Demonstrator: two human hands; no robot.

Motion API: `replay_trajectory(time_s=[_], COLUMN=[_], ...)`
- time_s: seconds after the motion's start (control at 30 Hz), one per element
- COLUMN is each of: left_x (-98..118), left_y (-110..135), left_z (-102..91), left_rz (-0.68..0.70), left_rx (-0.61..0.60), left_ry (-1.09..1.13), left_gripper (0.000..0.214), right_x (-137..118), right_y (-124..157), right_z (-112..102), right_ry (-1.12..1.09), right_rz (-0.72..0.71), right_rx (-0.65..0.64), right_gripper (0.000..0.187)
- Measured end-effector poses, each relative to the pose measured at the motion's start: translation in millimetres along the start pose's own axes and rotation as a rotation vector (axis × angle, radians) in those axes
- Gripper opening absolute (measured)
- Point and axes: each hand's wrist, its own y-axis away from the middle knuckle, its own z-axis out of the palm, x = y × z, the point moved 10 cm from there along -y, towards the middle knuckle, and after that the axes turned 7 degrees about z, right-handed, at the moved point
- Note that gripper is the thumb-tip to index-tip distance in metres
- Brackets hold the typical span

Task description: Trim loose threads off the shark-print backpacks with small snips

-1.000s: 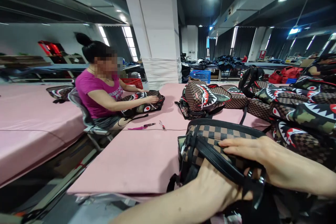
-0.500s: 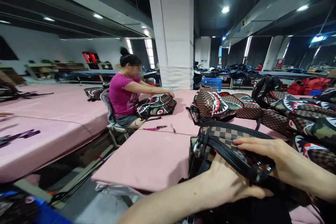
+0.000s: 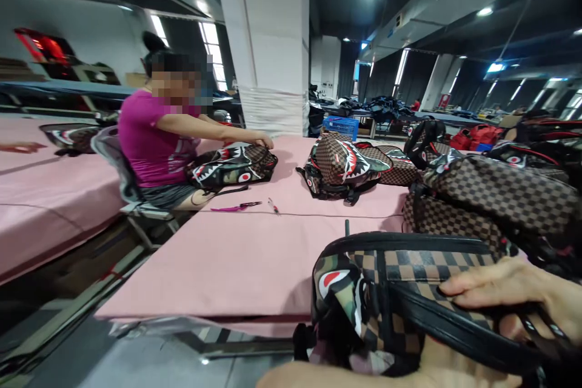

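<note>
Right hand [image 3: 504, 291] loosely open, fingers laid flat on the checked bag [image 3: 418, 264]; left hand [image 3: 452, 364] passes beneath the bag's black band [image 3: 454, 318], its fingers hidden, so I cannot tell its grip. The bag is at the near edge of the pink table [image 3: 213, 267], well apart from the purple snips [image 3: 236, 207], beyond which a seated co-worker [image 3: 145, 139] has another bag [image 3: 234, 167].
</note>
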Motion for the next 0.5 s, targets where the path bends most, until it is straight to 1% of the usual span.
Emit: replay_trajectory(time_s=[0.07,0.13,0.2,0.27,0.3,0.33,0.37,0.43,0.5], left_x=[8,14,20,23,20,13,2,-27,-58], left_y=[3,6,4,0,-3,-6,-10,-16,-18], left_z=[1.0,0.5,3.5,8.7,6.8,-0.2,-11.6,-40.5,-60.1], left_rz=[-0.012,0.006,0.084,0.226,0.286,0.305,0.282,0.167,0.039], left_rx=[0.007,-0.014,-0.104,-0.236,-0.269,-0.273,-0.254,-0.179,-0.153], left_ry=[0.014,-0.075,-0.292,-0.613,-0.72,-0.749,-0.69,-0.367,-0.063], left_gripper=[0.044,0.046,0.05,0.053,0.054,0.055,0.055,0.051,0.045], right_x=[1,0,-3,-10,-13,-16,-19,-23,-27], right_y=[3,4,4,2,0,-3,-7,-18,-31], right_z=[2,3,3,3,3,2,0,-4,-9], right_ry=[-0.044,-0.071,-0.087,-0.082,-0.064,-0.031,0.012,0.108,0.167], right_rz=[0.055,0.073,0.059,0.02,0.002,-0.003,-0.001,0.019,0.026], right_rx=[-0.05,-0.065,-0.056,-0.051,-0.045,-0.03,-0.011,0.03,0.084], right_gripper=[0.041,0.042,0.043,0.044,0.046,0.047,0.049,0.056,0.06])
